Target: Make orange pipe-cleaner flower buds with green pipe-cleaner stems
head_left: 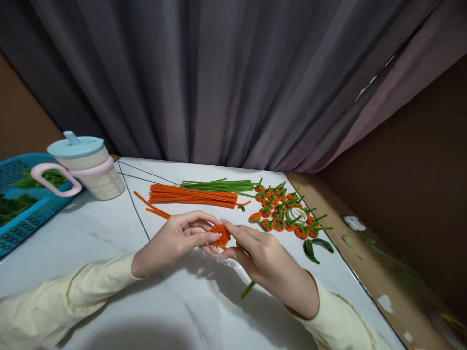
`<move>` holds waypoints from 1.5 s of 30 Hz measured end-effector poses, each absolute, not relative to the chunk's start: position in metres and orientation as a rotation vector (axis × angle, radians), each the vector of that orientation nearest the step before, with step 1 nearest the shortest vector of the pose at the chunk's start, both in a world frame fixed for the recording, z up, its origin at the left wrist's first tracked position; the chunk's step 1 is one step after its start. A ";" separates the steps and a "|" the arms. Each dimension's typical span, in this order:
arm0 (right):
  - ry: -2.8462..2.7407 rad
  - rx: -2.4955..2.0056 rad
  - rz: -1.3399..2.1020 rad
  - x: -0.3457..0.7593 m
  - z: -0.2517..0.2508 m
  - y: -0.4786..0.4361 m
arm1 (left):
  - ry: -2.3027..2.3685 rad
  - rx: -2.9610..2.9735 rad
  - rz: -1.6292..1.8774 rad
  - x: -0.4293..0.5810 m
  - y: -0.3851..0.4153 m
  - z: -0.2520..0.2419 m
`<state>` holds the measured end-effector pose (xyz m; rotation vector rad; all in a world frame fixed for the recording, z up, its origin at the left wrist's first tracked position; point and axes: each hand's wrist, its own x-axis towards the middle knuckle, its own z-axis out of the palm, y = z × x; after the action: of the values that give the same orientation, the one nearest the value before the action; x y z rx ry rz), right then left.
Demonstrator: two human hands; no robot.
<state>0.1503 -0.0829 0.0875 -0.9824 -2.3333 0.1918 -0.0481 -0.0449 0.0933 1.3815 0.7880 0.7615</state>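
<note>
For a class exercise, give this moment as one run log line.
left hand: holding orange ring | right hand: touching ring | beyond: orange strips, green strips | right: orange pieces

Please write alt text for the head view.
Left hand and right hand hold a ruffled orange ring above a white table. Orange sticks and green sticks lie beyond, and small orange pieces with green stalks lie to the right.

A grey curtain (204, 82) hangs in folds behind the white marbled table (109, 223); the right wall (419, 131) is dark brown.
</note>
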 end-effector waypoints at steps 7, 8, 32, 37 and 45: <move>-2.244 -0.859 0.164 0.152 0.087 -0.077 | 0.725 1.347 0.717 -0.047 -0.043 0.091; -2.230 -0.848 0.164 0.152 0.089 -0.077 | 0.709 1.326 0.701 -0.048 -0.041 0.090; -2.116 -0.933 0.055 0.138 0.091 -0.081 | 0.837 1.213 0.724 -0.047 -0.042 0.092; -2.176 -0.987 0.093 0.143 0.091 -0.077 | 0.920 1.262 0.774 -0.046 -0.042 0.094; -2.300 -0.929 -0.220 0.145 0.098 -0.081 | 0.901 1.344 0.774 -0.044 -0.043 0.092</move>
<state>0.1447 -0.0809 0.0983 -0.9286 -2.3003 -0.2198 -0.0441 -0.0433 0.0916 1.3436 0.9011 0.7735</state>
